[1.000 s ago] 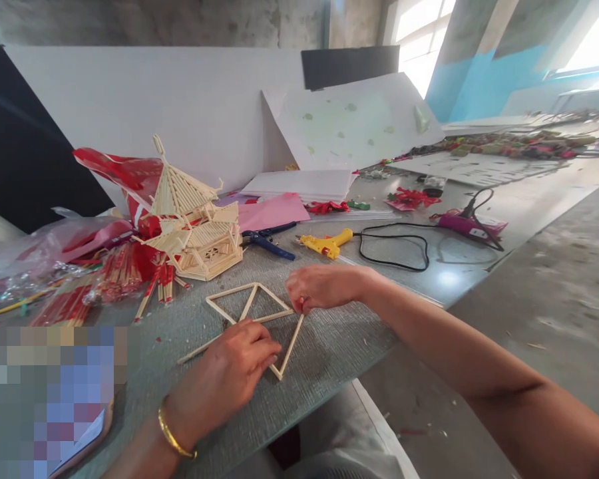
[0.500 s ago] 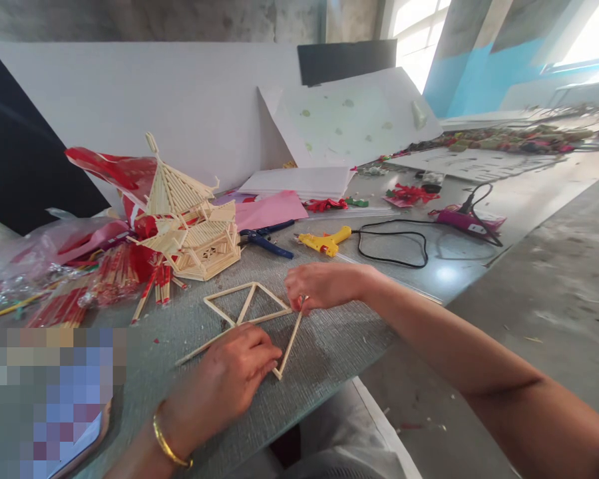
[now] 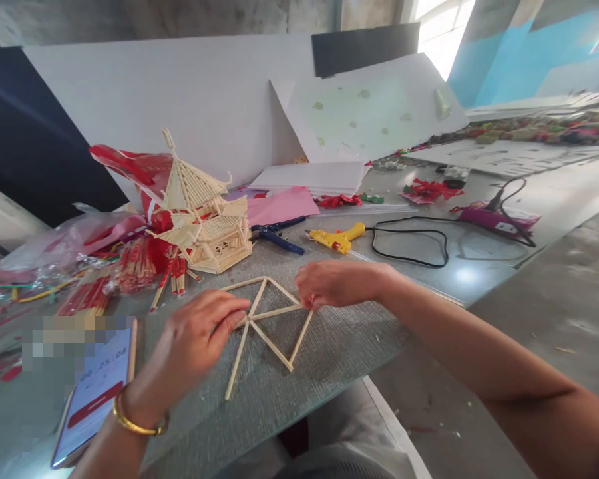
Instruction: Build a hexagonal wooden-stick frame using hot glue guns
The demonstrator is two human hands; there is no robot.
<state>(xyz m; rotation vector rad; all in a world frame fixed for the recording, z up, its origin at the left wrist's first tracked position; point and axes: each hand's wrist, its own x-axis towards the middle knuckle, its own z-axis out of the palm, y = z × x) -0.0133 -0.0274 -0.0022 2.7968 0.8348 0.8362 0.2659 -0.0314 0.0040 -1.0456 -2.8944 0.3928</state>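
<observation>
A flat frame of thin wooden sticks (image 3: 270,343) lies on the table, its spokes meeting at one hub and outer sticks joining several of them. My left hand (image 3: 192,336), with a gold bangle at the wrist, pinches a stick just left of the hub; the fingers cover part of it. At the frame's right corner, my right hand (image 3: 337,285) is closed on the upper end of an outer stick (image 3: 302,338). Its fingertips are partly hidden. Behind the frame stands a small stick-built pagoda (image 3: 212,233) with a pointed roof.
Beyond my hands lie a yellow glue gun (image 3: 337,238) and blue-handled cutters (image 3: 279,236). A black cord runs to a purple power strip (image 3: 496,218). Bundled sticks (image 3: 87,289) in plastic lie left, and a phone (image 3: 100,399) lies near my left forearm.
My left hand has shifted from the lower stick up and left to beside the hub, uncovering the lower spokes. My right hand stays at the right corner. The view has turned slightly left.
</observation>
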